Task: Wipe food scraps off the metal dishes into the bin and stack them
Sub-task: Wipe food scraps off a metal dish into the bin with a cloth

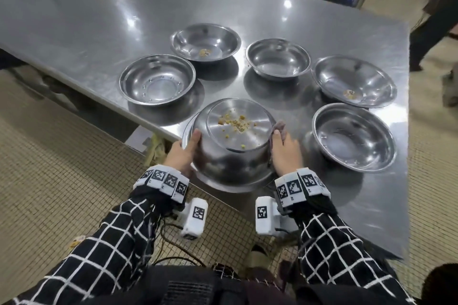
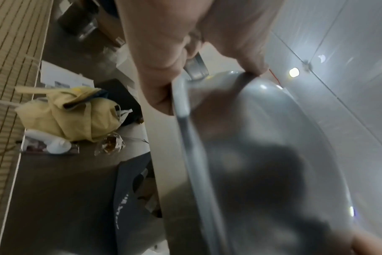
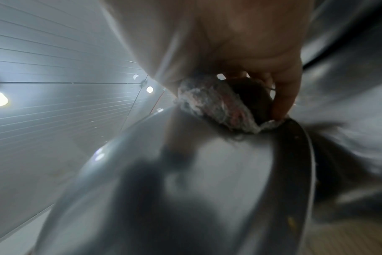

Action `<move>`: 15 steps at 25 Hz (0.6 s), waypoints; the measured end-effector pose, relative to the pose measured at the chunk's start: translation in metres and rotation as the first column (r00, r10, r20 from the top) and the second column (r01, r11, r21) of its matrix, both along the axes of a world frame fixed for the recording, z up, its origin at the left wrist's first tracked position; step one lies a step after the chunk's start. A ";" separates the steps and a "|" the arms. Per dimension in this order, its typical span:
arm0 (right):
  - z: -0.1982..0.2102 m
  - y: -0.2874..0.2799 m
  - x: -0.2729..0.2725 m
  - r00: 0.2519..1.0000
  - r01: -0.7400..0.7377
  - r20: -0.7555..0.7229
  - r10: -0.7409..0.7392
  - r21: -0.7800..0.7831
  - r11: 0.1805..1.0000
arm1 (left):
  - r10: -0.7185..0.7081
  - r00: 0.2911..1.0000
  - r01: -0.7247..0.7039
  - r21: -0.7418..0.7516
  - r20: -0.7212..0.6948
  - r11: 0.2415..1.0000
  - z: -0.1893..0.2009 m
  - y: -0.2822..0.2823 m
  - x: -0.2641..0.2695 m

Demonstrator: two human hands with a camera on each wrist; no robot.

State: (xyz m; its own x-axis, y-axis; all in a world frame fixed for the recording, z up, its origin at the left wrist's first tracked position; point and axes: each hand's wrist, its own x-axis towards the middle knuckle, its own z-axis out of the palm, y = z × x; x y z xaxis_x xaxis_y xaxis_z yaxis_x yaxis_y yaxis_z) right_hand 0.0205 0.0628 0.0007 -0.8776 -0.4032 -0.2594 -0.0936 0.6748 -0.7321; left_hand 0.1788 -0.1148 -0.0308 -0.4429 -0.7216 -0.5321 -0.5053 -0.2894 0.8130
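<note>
I hold one metal bowl (image 1: 233, 146) tilted between both hands, above the table's near corner. Yellow food crumbs (image 1: 235, 121) are scattered on its flat bottom. My left hand (image 1: 183, 153) grips the left rim, thumb over the edge; the left wrist view shows its fingers (image 2: 161, 82) curled on the rim of the bowl (image 2: 262, 155). My right hand (image 1: 285, 151) pinches a grey cloth (image 1: 278, 129) against the right rim. In the right wrist view the cloth (image 3: 207, 107) is bunched under that hand's fingers (image 3: 283, 96) on the bowl (image 3: 207, 163). No bin can be made out.
Several other metal bowls stand on the steel table (image 1: 99, 20). The back bowl (image 1: 205, 42) and the right bowl (image 1: 354, 82) hold scraps. A yellow bag (image 2: 70, 113) lies on a shelf under the table. A person's legs (image 1: 433, 32) pass at the far right.
</note>
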 end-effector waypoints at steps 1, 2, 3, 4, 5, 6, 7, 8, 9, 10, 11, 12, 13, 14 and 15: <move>-0.001 0.001 0.005 1.000 0.022 0.012 -0.022 -0.047 0.999 | 0.044 0.998 -0.043 0.021 -0.050 0.999 -0.001 0.000 0.001; 0.000 0.003 0.010 0.999 0.037 0.008 -0.037 -0.093 0.995 | 0.078 0.992 -0.077 0.008 -0.104 0.997 0.003 0.002 0.001; 0.002 0.004 0.014 0.999 0.052 0.004 -0.052 -0.128 0.990 | 0.087 0.983 -0.092 -0.025 -0.162 0.995 0.011 0.004 0.000; 0.004 0.005 0.017 0.997 0.078 0.000 -0.079 -0.163 0.984 | 0.076 0.978 -0.092 -0.079 -0.193 0.993 0.020 0.006 -0.001; 0.006 0.006 0.019 0.994 0.109 0.004 -0.110 -0.204 0.973 | 0.057 0.975 -0.084 -0.121 -0.213 0.989 0.028 0.006 -0.003; 0.010 0.007 0.020 0.990 0.143 0.013 -0.144 -0.248 0.958 | 0.040 0.973 -0.077 -0.153 -0.229 0.985 0.035 0.006 -0.007; 0.016 0.008 0.020 0.984 0.175 0.021 -0.177 -0.286 0.942 | 0.023 0.970 -0.070 -0.190 -0.242 0.979 0.043 0.007 -0.010; 0.024 0.010 0.019 0.976 0.211 0.021 -0.216 -0.324 0.922 | -0.006 0.973 -0.051 -0.236 -0.232 0.970 0.055 0.008 -0.016; 0.032 0.013 0.017 0.966 0.248 0.018 -0.259 -0.362 0.899 | -0.030 0.973 -0.036 -0.279 -0.230 0.960 0.063 0.009 -0.021; 0.040 0.018 0.014 0.953 0.282 0.017 -0.301 -0.400 0.872 | -0.060 0.970 -0.014 -0.302 -0.235 0.953 0.071 0.012 -0.028; 0.049 0.025 0.009 0.940 0.313 0.010 -0.342 -0.428 0.848 | -0.093 0.963 0.011 -0.309 -0.251 0.951 0.077 0.014 -0.037; 0.057 0.033 0.005 0.929 0.333 -0.002 -0.371 -0.435 0.837 | -0.124 0.950 0.028 -0.314 -0.287 0.949 0.082 0.018 -0.045; 0.066 0.045 0.002 0.915 0.355 -0.021 -0.403 -0.433 0.829 | -0.153 0.934 0.045 -0.317 -0.323 0.947 0.087 0.026 -0.057; 0.073 0.058 -0.002 0.900 0.379 -0.034 -0.435 -0.431 0.819 | -0.189 0.921 0.071 -0.328 -0.342 0.942 0.093 0.035 -0.069; 0.080 0.073 -0.006 0.882 0.405 -0.047 -0.470 -0.434 0.804 | -0.218 0.913 0.098 -0.331 -0.345 0.938 0.098 0.046 -0.082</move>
State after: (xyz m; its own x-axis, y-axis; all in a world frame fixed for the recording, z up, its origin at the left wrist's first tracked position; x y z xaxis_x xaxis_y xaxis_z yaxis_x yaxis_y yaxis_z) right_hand 0.0142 0.1363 0.0805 -0.9998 -0.0066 -0.0169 0.0139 0.3204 -0.9472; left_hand 0.0965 -0.0684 0.0673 -0.6861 -0.7236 -0.0755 -0.1679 0.0566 0.9842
